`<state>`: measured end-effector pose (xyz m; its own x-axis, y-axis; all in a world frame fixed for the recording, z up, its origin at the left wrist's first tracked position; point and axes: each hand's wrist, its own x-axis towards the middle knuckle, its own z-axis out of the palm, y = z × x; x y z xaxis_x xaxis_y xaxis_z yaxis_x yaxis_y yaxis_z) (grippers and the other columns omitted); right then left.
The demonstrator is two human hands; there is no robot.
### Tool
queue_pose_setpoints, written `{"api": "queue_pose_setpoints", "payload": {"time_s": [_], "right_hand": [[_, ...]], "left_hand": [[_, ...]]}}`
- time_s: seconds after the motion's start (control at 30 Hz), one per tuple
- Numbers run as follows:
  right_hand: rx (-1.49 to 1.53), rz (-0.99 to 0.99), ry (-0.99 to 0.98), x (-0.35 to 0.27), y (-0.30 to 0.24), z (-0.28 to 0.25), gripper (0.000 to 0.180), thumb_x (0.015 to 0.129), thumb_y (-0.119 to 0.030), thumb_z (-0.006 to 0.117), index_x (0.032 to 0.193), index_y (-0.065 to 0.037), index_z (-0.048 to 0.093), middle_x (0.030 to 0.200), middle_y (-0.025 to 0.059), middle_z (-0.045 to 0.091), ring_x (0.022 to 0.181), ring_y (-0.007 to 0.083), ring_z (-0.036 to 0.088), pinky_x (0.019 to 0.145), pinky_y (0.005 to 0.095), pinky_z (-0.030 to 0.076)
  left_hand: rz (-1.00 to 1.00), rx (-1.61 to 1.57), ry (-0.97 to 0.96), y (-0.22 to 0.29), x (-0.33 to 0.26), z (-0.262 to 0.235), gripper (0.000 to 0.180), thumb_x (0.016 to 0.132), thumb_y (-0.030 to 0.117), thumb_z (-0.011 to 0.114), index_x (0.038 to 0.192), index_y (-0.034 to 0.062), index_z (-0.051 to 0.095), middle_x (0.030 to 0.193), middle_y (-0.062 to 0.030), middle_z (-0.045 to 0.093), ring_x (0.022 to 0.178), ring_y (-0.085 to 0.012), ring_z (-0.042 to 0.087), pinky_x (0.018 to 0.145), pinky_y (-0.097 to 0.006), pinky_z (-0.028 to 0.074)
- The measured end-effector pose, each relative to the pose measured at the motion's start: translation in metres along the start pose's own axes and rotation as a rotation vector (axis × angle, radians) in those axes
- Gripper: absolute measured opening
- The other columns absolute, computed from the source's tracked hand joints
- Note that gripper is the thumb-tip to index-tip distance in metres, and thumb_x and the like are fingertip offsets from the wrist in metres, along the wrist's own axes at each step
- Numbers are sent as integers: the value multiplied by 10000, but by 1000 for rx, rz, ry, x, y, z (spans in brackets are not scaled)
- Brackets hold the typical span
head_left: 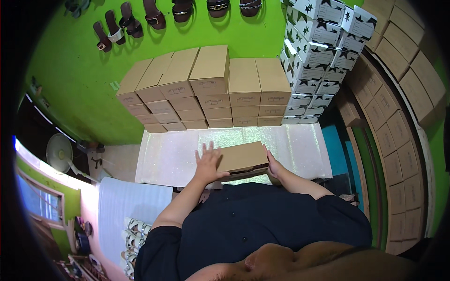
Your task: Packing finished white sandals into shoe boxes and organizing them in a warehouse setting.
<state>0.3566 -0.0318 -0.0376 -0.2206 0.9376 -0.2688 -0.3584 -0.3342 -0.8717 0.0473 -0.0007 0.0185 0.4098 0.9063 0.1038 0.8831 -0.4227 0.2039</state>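
A brown cardboard shoe box lies crosswise between my hands, near the front edge of the table and close to my body. Along its near side, a dark gap shows under the top. My left hand is at the box's left end, fingers spread and pointing away from me, with the thumb along the near corner. At the right end, my right hand presses on the box with its fingers along the side. What is inside the box stays hidden.
The table has a pale glittery cover. Stacked brown boxes line its far edge, beside white star-patterned boxes. Sandals hang on the green wall. Shelves of boxes stand right; a fan and white footwear are left.
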Motion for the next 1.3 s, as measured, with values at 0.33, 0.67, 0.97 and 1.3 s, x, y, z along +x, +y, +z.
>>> {"api": "queue_pose_setpoints", "payload": {"time_s": [0.33, 0.67, 0.97, 1.3], "right_hand": [[104, 167, -84, -4, 15, -11, 695, 1026, -612, 225, 1591, -279, -3, 1662, 6, 46, 1504, 214, 160, 1168, 407, 289], [-1147, -228, 350, -3, 55, -54, 724, 946, -347, 599, 1565, -238, 240, 1567, 186, 303, 1472, 373, 231, 1166, 532, 228], [-1928, -132, 448, -12, 31, -14, 850, 871, -148, 591, 1567, -386, 166, 1646, 139, 57, 1511, 404, 48, 1115, 733, 35], [-1823, -825, 193, 13, -4, 12, 867, 812, -176, 712, 1521, -417, 277, 1635, 120, 151, 1509, 391, 104, 1166, 653, 99]], "left_hand": [[-23, 40, -270, 6, 8, 46, 1053, 736, 722, 652, 1561, 196, 262, 1633, -152, 158, 1476, -498, 83, 1120, -711, 132], [-19, 43, -199, -11, -5, 64, 940, 815, 701, 574, 1562, 221, 263, 1634, -137, 170, 1493, -455, 68, 1112, -713, 143], [-54, 35, -193, -30, -13, 57, 912, 838, 635, 604, 1568, 231, 236, 1641, -126, 146, 1499, -440, 59, 1131, -697, 107], [-27, -50, -209, -84, -26, 52, 785, 934, 506, 540, 1576, 201, 205, 1642, -126, 154, 1490, -462, 88, 1122, -707, 132]]}}
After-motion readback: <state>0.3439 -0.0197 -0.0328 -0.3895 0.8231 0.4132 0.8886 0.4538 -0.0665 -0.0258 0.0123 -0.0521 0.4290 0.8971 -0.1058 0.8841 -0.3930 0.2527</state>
